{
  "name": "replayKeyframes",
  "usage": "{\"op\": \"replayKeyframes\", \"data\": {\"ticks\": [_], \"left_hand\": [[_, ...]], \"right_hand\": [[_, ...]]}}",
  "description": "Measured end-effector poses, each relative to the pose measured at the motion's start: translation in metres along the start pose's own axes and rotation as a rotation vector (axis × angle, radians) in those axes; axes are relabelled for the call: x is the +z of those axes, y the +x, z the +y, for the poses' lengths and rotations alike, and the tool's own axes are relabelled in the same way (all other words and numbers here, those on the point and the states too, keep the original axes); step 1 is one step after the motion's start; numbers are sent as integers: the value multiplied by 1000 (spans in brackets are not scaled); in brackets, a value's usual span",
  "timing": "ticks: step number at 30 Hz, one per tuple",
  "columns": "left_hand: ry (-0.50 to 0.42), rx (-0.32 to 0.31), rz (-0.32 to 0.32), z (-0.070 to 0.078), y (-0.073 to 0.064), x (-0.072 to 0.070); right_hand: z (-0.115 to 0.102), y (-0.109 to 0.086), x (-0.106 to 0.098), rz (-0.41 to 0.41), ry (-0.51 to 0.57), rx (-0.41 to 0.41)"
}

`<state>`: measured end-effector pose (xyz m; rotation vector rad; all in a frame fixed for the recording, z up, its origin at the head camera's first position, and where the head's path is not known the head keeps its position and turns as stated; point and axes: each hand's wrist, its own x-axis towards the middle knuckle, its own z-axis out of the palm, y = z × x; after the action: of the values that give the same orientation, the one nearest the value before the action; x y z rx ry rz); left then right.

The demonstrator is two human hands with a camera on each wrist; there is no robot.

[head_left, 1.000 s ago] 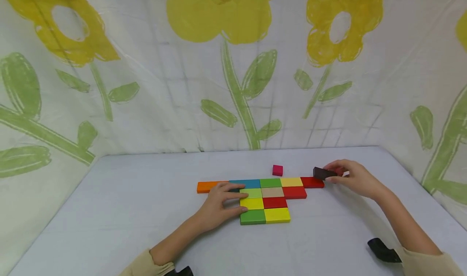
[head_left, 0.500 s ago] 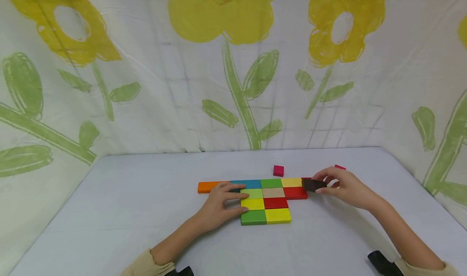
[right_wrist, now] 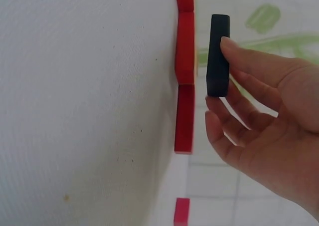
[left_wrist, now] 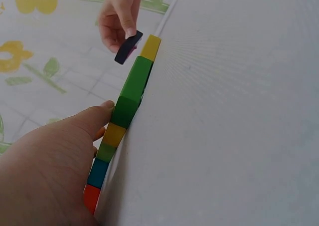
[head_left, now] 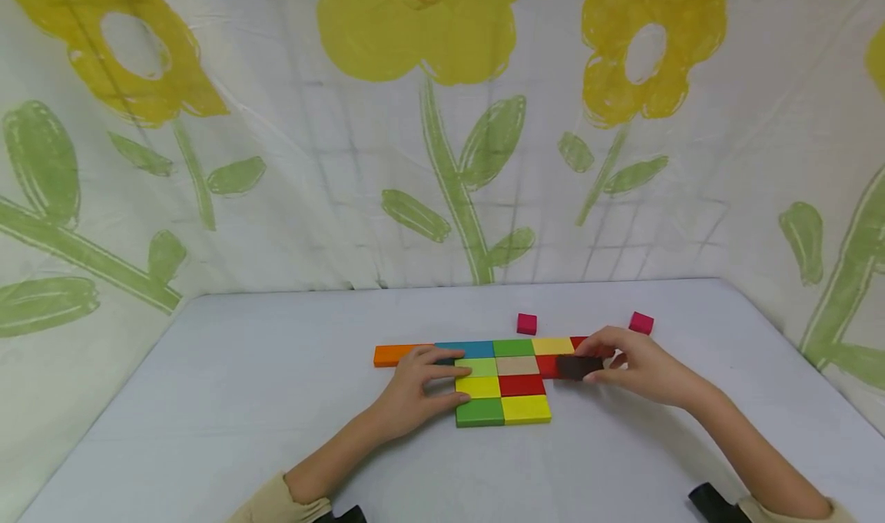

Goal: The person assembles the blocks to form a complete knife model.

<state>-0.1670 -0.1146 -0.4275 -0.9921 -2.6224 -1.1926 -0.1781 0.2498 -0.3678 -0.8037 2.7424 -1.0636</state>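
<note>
Flat coloured blocks lie edge to edge in stepped rows; the green block (head_left: 480, 412) and yellow block (head_left: 527, 409) form the nearest row. My left hand (head_left: 412, 396) rests along their left side, fingers extended and touching the blocks. With thumb and fingers, my right hand (head_left: 646, 365) pinches a black block (head_left: 579, 367). That block is raised above the right part of the rows and partly hides a red block (head_left: 548, 366). In the right wrist view, the black block (right_wrist: 218, 56) stands apart from the red blocks (right_wrist: 185, 49).
Behind the rows lie a crimson cube (head_left: 527, 324) and, farther right, another crimson piece (head_left: 641, 322). An orange block (head_left: 392, 355) ends the back row at left. A white curtain with painted flowers (head_left: 415, 24) hangs behind the white table (head_left: 263, 369).
My right hand has carried the black block left and nearer, from the back row's right end to over the row in front. The crimson piece behind it is uncovered. My left hand stays put.
</note>
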Motion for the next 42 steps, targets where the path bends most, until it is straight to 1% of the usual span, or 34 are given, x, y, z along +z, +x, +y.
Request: {"op": "replayKeyframes", "data": {"ticks": [7,12,19,25,37,42], "left_hand": [[-4,6,2,1,0,0],[1,10,3,0,0,0],[2,10,1,1,0,-1],[-2,8,0,1,0,-1],[-5,-7,-4,1,0,-1],[-7,-9,-6,2,0,-1]], "right_hand": [[0,1,5,-33,25,-18],[-1,2,9,-42,35,-24],[-4,3,14,-57,21,-8],[-3,5,18,-53,7,4],[0,4,22,-56,6,-30],[2,4,23,-60,13,-30]]}}
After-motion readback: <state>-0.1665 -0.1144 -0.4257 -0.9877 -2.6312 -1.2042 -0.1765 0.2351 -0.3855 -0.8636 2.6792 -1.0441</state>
